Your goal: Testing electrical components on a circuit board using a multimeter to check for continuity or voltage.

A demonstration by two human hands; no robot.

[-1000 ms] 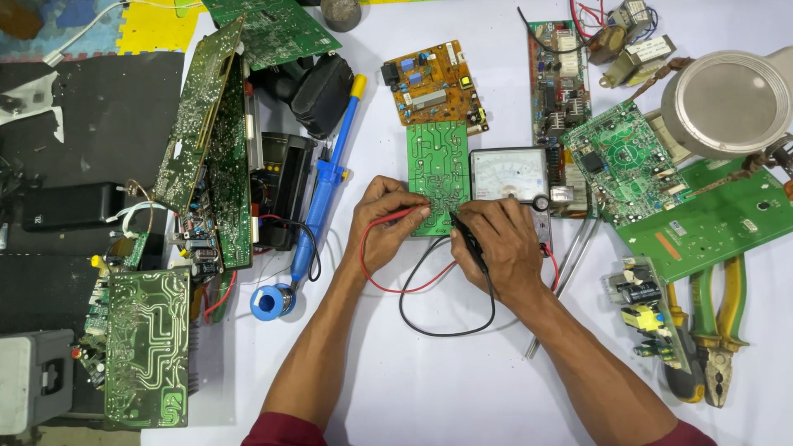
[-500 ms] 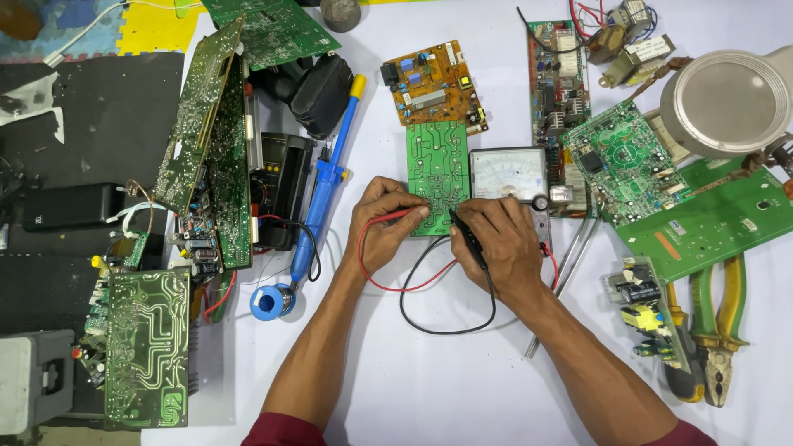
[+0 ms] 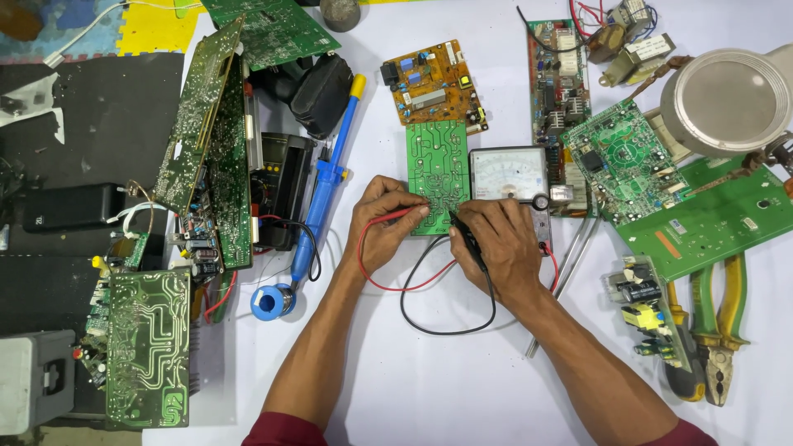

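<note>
On green circuit board (image 3: 436,165), hands (image 3: 387,223) press probes (image 3: 467,235).

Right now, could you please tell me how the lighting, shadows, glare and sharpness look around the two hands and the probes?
Head view: even, bright light on the white table, only soft short shadows under the left hand and right hand; the small green circuit board and red probe look sharp; mild sheen on the grey analogue meter face; the round metal lid looks washed pale; no motion blur visible.

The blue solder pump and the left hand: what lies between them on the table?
Head view: only bare white table between solder pump and left hand.
</note>
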